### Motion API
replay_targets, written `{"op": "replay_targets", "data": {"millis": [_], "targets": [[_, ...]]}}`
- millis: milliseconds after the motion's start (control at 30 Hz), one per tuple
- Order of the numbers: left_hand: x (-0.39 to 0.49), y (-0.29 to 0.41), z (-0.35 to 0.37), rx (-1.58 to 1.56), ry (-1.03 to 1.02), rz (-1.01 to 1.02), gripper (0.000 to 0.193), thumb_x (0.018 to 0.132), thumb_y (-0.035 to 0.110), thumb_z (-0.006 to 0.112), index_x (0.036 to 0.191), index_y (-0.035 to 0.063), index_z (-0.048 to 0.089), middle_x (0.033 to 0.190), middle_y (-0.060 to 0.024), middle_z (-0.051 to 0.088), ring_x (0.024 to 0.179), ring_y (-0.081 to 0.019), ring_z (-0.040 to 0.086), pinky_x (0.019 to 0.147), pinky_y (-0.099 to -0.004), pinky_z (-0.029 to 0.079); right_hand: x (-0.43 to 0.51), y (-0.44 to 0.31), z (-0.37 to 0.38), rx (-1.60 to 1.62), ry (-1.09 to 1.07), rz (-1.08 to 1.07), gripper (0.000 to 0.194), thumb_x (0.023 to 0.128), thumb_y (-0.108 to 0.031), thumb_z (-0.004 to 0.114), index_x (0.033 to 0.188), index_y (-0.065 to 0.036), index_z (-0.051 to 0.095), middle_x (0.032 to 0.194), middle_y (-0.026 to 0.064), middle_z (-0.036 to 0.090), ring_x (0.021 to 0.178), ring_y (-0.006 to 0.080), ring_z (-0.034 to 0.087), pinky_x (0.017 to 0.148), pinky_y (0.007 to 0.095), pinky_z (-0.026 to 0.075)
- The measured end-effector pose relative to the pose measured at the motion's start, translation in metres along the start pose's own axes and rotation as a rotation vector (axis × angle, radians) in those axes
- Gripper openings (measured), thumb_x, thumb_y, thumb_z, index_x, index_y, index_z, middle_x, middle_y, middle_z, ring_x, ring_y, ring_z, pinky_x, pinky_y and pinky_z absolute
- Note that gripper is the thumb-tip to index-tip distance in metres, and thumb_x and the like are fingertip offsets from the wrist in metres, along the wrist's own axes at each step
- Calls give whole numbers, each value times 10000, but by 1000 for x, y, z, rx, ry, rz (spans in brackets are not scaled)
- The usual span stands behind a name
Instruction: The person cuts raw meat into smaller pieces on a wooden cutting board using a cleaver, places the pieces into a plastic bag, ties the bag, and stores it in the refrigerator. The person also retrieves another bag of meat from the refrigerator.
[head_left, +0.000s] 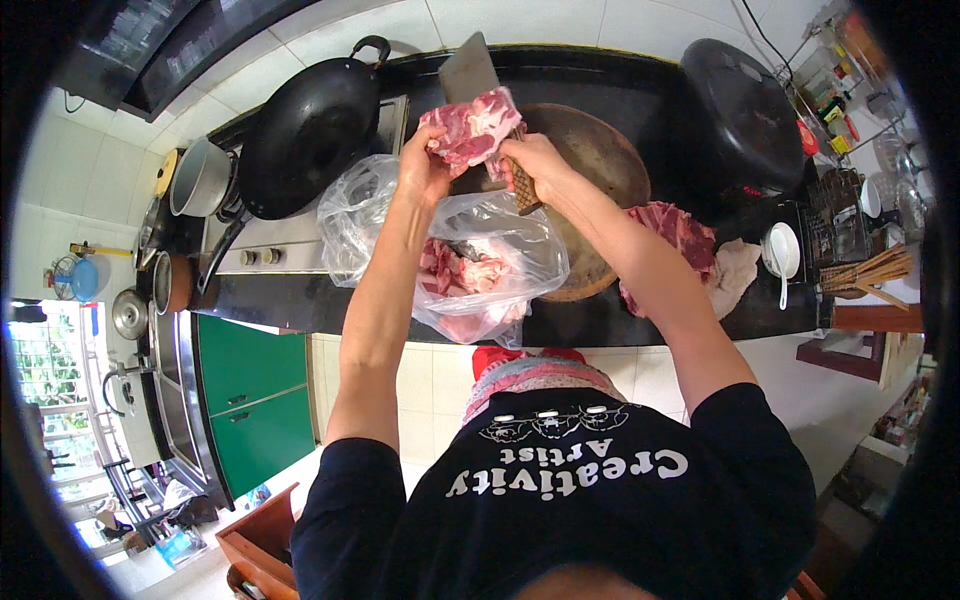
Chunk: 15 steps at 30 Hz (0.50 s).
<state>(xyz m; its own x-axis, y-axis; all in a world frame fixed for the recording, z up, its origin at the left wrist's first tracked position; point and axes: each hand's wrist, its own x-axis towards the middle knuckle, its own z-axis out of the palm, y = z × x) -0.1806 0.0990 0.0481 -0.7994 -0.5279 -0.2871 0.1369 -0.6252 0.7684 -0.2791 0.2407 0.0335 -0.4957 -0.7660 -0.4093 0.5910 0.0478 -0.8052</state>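
Note:
My left hand (424, 166) grips a piece of raw meat (474, 127) by its left side, raised above the counter. In my right hand (538, 166) is the patterned handle of a cleaver (466, 69); its broad blade rises behind the meat, which hides part of it. Under both hands lies a round wooden chopping board (611, 150). A clear plastic bag (541, 251) holding more raw meat (480, 270) rests partly over the board's left side. To the right of the board lies a larger slab of raw meat (679, 236), partly covered by my right forearm.
A black wok (311, 135) sits on the gas stove (285, 241) at left, near a metal pot (201, 178). A cloth (735, 277), a white bowl with a spoon (782, 251) and a black appliance (742, 116) stand at right. Chopsticks (870, 274) lie beyond the bowl.

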Motion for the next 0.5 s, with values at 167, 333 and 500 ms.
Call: {"op": "replay_targets", "data": {"millis": [167,333,500], "targets": [[6,28,9,-71,-105,71,269,740,166,565,991,70,560,921,-53,613,876,-227,602,662,-379,503,-15,-10,-12,27,33,-69,186,805,-164,611,695,-28,549,566,47,521,429,148,498,373,295,429],[-3,46,-15,-93,-16,122,201,718,183,570,908,119,581,913,-38,630,851,-217,610,709,-407,490,-41,-49,-67,-654,267,-409,182,816,-219,623,798,-56,543,580,35,524,480,122,510,406,279,408],[-24,41,-25,-52,58,134,259,719,165,561,971,108,581,950,-43,622,874,-227,602,773,-435,493,-36,-50,-113,-1517,581,-608,318,744,-351,650,839,-54,590,716,136,633,664,295,624,591,388,485]]}}
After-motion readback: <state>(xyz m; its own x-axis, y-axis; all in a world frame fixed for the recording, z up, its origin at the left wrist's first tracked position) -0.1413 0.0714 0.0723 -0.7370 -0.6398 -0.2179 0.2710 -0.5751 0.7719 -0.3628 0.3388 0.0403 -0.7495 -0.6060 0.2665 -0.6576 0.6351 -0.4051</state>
